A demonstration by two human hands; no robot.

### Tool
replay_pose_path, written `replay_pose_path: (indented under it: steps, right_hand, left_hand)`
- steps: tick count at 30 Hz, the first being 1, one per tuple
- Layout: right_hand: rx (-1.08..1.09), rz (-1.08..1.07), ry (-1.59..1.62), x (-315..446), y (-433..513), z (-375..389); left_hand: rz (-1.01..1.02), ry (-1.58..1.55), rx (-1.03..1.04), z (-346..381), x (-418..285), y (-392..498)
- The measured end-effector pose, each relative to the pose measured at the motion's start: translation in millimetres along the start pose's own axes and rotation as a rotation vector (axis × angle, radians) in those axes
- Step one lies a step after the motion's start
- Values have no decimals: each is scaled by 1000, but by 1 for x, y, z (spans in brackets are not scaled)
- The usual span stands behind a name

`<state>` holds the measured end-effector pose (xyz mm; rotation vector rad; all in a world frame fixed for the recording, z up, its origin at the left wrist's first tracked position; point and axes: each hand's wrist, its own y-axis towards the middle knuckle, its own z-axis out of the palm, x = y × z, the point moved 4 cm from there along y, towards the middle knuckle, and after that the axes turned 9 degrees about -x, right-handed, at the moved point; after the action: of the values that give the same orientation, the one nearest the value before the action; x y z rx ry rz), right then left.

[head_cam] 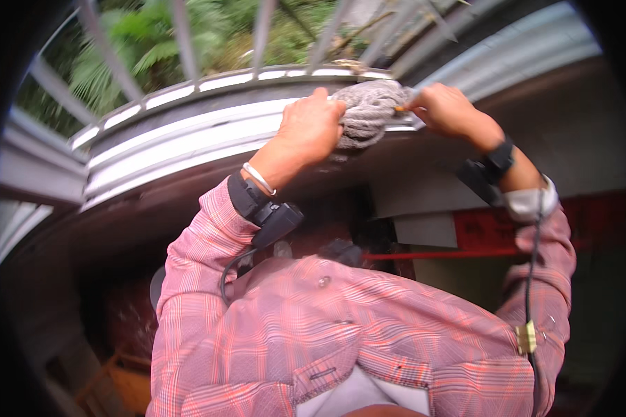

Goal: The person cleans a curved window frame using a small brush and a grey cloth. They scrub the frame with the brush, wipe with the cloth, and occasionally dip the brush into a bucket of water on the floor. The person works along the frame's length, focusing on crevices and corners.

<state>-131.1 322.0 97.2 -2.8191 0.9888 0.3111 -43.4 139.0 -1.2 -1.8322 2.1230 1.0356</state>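
Note:
In the head view, a thick bundle of grey yarn-like strands [368, 112] is at the white window sill. My left hand [313, 122] grips its left side, with the thumb side against the strands. My right hand [443, 107] is at the bundle's right edge, its fingertips pinched on a small orange piece [399, 109]. What the orange piece belongs to is hidden by the fingers and the strands. Motion blurs the bundle a little.
White window sill [198, 140] curves across the front, with metal bars [185, 47] beyond it and palm leaves outside. A red banner [542, 221] bearing writing hangs at the right. An orange wooden piece of furniture [130, 383] stands low at the left.

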Motion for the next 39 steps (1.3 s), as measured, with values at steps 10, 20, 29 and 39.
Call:
replay_pose_path:
  steps: [10,20,29,39]
  right_hand:
    - [16,-493,558,191,160,-9]
    - [47,-516,568,188,130,-79]
    - [175,-550,680,194,152,-86]
    - [-311,-810,400,367,211,-75]
  left_hand:
    - [-324,327,-227,-140,137,-124]
    - [-338,193,-557,-207,139,-194]
    - [-265,19,-793,-225,137,-224]
    - [-342,109,-1068,-250,149,-258]
